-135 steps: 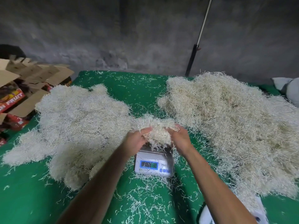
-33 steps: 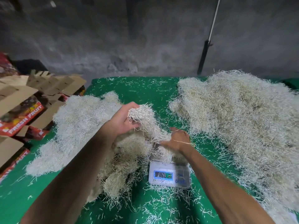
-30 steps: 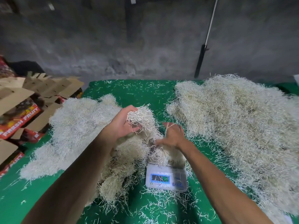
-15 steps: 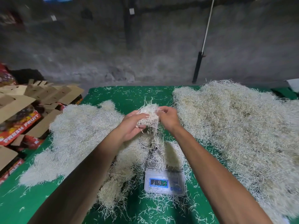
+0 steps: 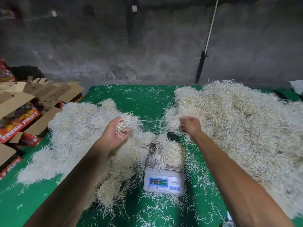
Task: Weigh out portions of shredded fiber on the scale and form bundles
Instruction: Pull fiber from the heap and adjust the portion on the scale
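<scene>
I see pale cream fiber (image 5: pixel 246 128), green counter (image 5: pixel 147 99), white scale (image 5: pixel 164 182) with blue display, brown cartons (image 5: pixel 19 102) with red print, grey wall (image 5: pixel 147 46).

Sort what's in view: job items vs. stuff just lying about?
Job:
- scale, fiber portion on it
- left fiber pile
- right fiber pile
- left hand, holding a tuft
- right hand

Lying about:
- fruit cartons
- pole against wall
</scene>
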`<action>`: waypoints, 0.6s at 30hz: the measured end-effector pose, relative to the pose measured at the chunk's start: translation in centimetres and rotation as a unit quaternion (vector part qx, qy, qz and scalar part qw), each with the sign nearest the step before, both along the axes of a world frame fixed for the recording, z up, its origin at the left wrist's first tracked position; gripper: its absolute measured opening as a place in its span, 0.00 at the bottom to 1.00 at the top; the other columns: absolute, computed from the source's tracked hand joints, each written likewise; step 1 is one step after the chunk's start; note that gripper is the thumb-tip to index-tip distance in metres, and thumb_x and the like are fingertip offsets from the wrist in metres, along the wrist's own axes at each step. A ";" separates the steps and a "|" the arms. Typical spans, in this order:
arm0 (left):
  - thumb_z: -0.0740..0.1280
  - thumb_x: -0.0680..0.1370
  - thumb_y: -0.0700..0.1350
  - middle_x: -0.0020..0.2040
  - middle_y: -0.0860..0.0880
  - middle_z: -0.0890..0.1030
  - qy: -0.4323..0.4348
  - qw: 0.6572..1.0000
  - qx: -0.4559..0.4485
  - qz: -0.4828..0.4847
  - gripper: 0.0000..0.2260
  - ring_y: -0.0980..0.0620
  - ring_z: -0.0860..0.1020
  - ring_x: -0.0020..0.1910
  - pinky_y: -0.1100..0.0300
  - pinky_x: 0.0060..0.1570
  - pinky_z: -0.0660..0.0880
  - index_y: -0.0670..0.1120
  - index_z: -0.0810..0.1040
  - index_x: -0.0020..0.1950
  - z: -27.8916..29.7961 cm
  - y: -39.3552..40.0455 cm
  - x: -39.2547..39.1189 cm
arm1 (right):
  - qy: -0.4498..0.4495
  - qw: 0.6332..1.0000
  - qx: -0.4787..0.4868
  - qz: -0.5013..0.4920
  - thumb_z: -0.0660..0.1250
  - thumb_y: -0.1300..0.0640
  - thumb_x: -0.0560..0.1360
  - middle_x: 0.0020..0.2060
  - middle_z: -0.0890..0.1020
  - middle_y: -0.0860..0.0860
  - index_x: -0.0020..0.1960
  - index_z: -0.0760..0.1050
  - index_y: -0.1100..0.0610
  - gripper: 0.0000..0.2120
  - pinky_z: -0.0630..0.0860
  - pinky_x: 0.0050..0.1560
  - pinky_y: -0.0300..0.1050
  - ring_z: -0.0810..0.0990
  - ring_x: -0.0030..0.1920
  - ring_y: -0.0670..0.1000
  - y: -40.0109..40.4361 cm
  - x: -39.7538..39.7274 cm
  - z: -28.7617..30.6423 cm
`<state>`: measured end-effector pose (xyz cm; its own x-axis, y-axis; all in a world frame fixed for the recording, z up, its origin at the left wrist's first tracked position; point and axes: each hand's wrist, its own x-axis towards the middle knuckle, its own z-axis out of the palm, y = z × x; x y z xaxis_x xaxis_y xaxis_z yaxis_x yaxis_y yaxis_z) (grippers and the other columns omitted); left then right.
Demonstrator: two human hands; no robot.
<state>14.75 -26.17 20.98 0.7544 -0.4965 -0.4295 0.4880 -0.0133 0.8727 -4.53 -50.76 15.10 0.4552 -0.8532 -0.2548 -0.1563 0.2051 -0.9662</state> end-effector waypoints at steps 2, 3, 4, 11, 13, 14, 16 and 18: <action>0.73 0.78 0.50 0.73 0.47 0.69 0.029 0.999 -0.016 0.025 0.27 0.56 0.75 0.57 0.59 0.53 0.78 0.55 0.65 0.74 -1.9 -0.2 -1.0 | 0.072 0.991 -0.016 0.113 0.71 0.58 0.80 0.42 0.82 0.57 0.51 0.79 0.67 0.11 0.82 0.50 0.54 0.79 0.37 0.52 1.0 -0.3 -1.2; 0.74 0.76 0.49 0.73 0.45 0.69 0.016 0.999 -0.017 0.025 0.28 0.56 0.75 0.53 0.60 0.51 0.80 0.57 0.65 0.73 -2.6 -0.3 -1.4 | 0.146 0.972 -0.043 0.176 0.71 0.55 0.80 0.45 0.83 0.59 0.51 0.79 0.68 0.13 0.79 0.57 0.56 0.82 0.42 0.54 1.4 -0.6 -1.6; 0.73 0.77 0.49 0.75 0.43 0.68 0.041 0.998 -0.020 0.034 0.29 0.52 0.77 0.55 0.59 0.51 0.80 0.56 0.64 0.74 -3.0 -0.5 -1.7 | 0.231 0.943 -0.083 0.223 0.70 0.53 0.80 0.51 0.83 0.61 0.54 0.79 0.68 0.16 0.77 0.62 0.56 0.84 0.50 0.56 1.7 -0.9 -2.0; 0.64 0.79 0.61 0.68 0.41 0.72 -0.059 0.992 0.115 0.012 0.26 0.42 0.77 0.58 0.49 0.53 0.81 0.49 0.70 0.72 -0.9 -2.3 -3.7 | 0.233 0.913 -0.313 0.117 0.67 0.54 0.82 0.66 0.78 0.57 0.67 0.75 0.58 0.15 0.75 0.69 0.58 0.79 0.56 0.52 2.6 -1.7 1.3; 0.68 0.78 0.60 0.72 0.41 0.71 -0.137 0.983 0.121 -0.012 0.31 0.39 0.75 0.65 0.45 0.58 0.78 0.50 0.64 0.77 0.3 -3.5 -4.6 | 0.118 0.934 -0.261 0.215 0.68 0.52 0.82 0.59 0.82 0.52 0.70 0.74 0.55 0.18 0.78 0.64 0.58 0.82 0.54 0.51 4.2 -1.2 4.0; 0.69 0.78 0.59 0.76 0.42 0.68 -0.190 0.974 0.122 -0.030 0.34 0.39 0.71 0.70 0.42 0.64 0.73 0.50 0.59 0.80 1.1 -4.2 -5.4 | 0.077 0.931 -0.234 0.267 0.70 0.51 0.80 0.58 0.83 0.51 0.73 0.71 0.53 0.23 0.80 0.62 0.56 0.84 0.53 0.50 5.2 -0.8 5.3; 0.70 0.79 0.56 0.79 0.44 0.63 -0.287 0.949 0.104 -0.083 0.37 0.44 0.68 0.74 0.42 0.70 0.70 0.50 0.54 0.81 3.0 -5.4 -6.9 | 0.009 0.924 -0.190 0.331 0.75 0.53 0.76 0.59 0.82 0.51 0.76 0.67 0.49 0.32 0.83 0.56 0.52 0.86 0.52 0.50 7.1 0.1 7.3; 0.70 0.79 0.55 0.77 0.45 0.66 -0.367 0.914 0.100 -0.144 0.34 0.52 0.74 0.66 0.48 0.63 0.77 0.50 0.57 0.79 4.4 -6.0 -8.0 | -0.058 0.927 -0.171 0.328 0.76 0.61 0.74 0.58 0.80 0.55 0.76 0.67 0.49 0.34 0.85 0.51 0.51 0.87 0.50 0.53 8.4 0.9 8.5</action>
